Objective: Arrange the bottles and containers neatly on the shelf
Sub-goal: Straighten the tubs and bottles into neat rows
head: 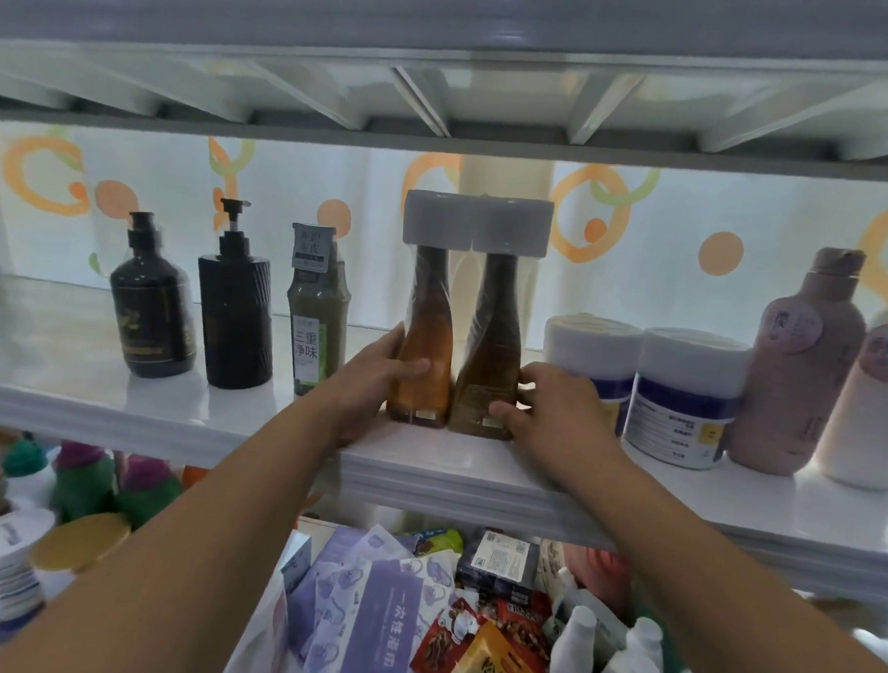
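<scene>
Together, left hand (378,371) and right hand (549,408) are clasping the film-wrapped twin pack of tall amber plastic bottles (433,310) between them, low down; it is probably weighty, slick and top-heavy.

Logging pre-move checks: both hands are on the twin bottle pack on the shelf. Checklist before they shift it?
1. Left hand grips twin bottle pack: ok.
2. Right hand grips its other side: ok.
3. Pack upright on shelf: ok.
4. Gap to green-label bottle: ok.
5. Gap to white jar: not ok, right hand nearly against it.
6. In line with the row: not ok, pack looks nearer the front edge.
</scene>
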